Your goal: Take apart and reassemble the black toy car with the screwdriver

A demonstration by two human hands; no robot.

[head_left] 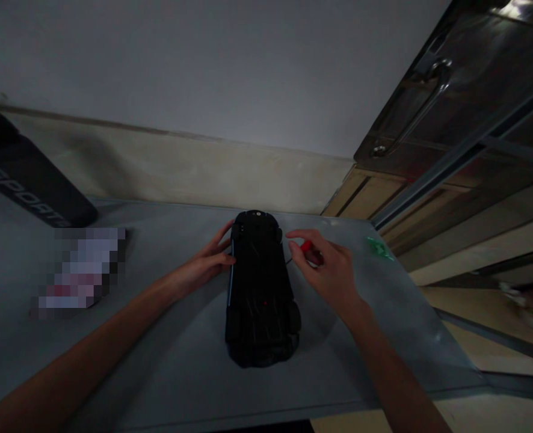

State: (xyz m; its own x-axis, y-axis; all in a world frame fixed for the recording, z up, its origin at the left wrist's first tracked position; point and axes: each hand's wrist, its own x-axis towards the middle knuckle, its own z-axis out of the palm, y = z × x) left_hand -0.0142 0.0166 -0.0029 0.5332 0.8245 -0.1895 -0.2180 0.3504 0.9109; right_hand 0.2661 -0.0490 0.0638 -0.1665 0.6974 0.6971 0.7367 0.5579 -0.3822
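A black toy car [260, 270] lies upside down on the grey table, its underside and wheels facing up. My left hand [210, 258] holds the car along its left side, with thumb and fingers against the blue-edged body. In my right hand [327, 264], just off the car's right side, is a screwdriver with a red handle [306, 246]. Its thin dark shaft points toward the car. The thumb and index finger of that hand are stretched out, while the other fingers curl around the handle.
A dark sports bottle [32, 174] and a blurred-out flat item [83, 267] are at the left of the grey table [171, 367]. A small green wrapper [378, 248] lies near the right edge. Behind is a wall [194, 72]; a metal door handle [415, 114] shows at upper right.
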